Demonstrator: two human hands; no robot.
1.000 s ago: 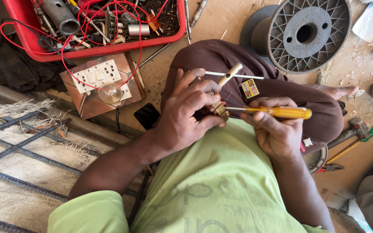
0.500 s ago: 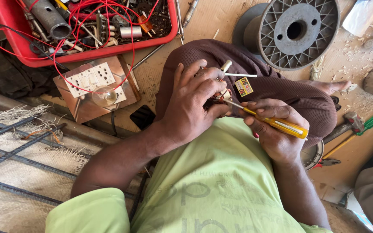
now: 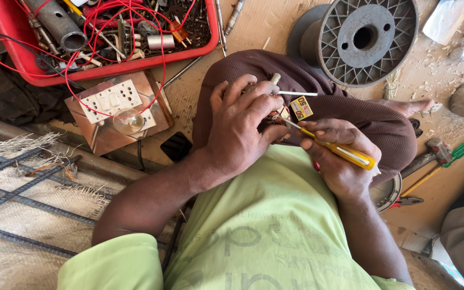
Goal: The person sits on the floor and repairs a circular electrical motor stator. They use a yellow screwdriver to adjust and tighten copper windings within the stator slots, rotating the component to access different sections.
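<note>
Left hand (image 3: 243,129) fingers pinch a small fitting (image 3: 272,110) on the knee; right hand (image 3: 339,161) fingers grip a yellow screwdriver (image 3: 345,153), tip at ten o'clock. A slip could jab the left fingers.

Floor workshop: red parts tray (image 3: 12,32), grey cable spool (image 3: 369,40), sawdust.

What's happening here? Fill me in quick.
A person sits on the floor with a small electrical part held on the lap by the left hand. The right hand grips a yellow-handled screwdriver, its tip pressed into that part. A red tray of wires and tools, a switchboard and an empty grey spool lie around.
</note>
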